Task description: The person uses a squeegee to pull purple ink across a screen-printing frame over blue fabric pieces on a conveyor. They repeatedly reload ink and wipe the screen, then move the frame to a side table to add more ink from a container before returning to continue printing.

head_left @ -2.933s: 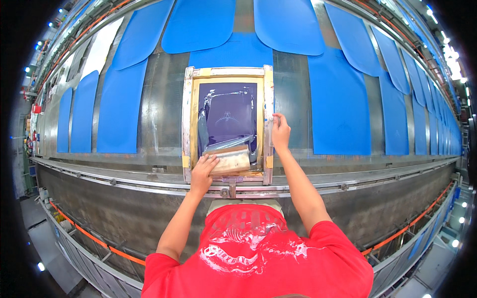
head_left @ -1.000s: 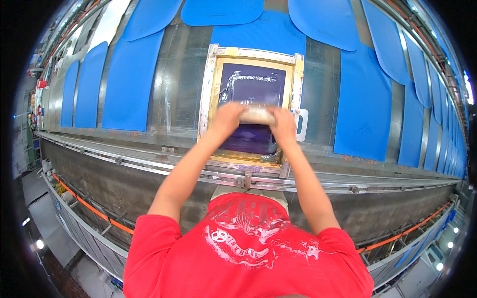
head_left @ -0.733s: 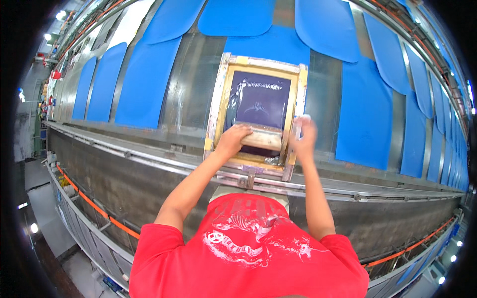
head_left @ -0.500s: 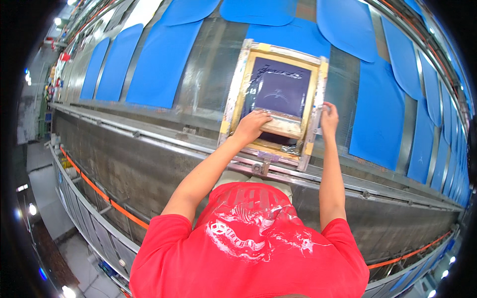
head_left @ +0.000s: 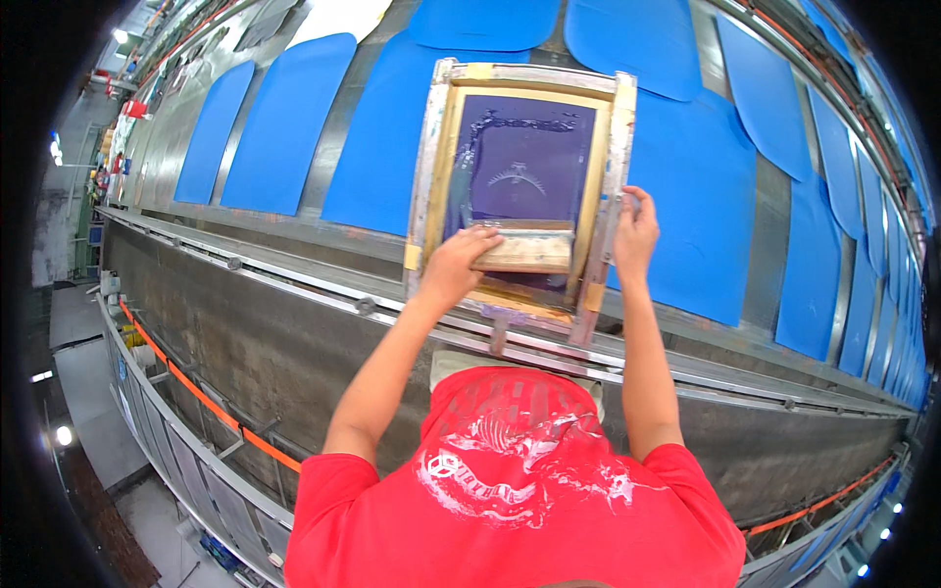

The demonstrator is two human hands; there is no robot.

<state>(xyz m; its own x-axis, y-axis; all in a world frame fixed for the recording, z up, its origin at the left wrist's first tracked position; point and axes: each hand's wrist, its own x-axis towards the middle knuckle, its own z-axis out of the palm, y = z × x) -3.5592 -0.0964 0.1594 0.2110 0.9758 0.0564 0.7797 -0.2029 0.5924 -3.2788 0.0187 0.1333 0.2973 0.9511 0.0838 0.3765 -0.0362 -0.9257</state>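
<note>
In front of me is a screen-printing frame (head_left: 428, 147), with worn pale outer edges, yellowish inner borders and a dark purple mesh (head_left: 564, 147) bearing a pale curved design. A wooden squeegee (head_left: 534, 253) lies across the lower part of the mesh, inside the frame. My left hand (head_left: 455, 263) is closed on the squeegee's left end, fingers over its top. My right hand (head_left: 635, 235) grips the right side of the frame, fingers bent at its outer edge; part of that grip is hidden. Whether the frame rests on the table or hangs just above it I cannot tell.
Blue sheets (head_left: 686, 196) with rounded ends lie in rows along the long metal table (head_left: 765, 260). Metal rails (head_left: 323, 294) run along its near edge. A small metal bracket (head_left: 499, 328) juts from the frame's near end. An orange strip (head_left: 196, 387) runs beside a railing at lower left.
The frame, with the squeegee in it, has shifted rightward along the table relative to the blue sheets. Both hands have kept their grips and travelled with it.
</note>
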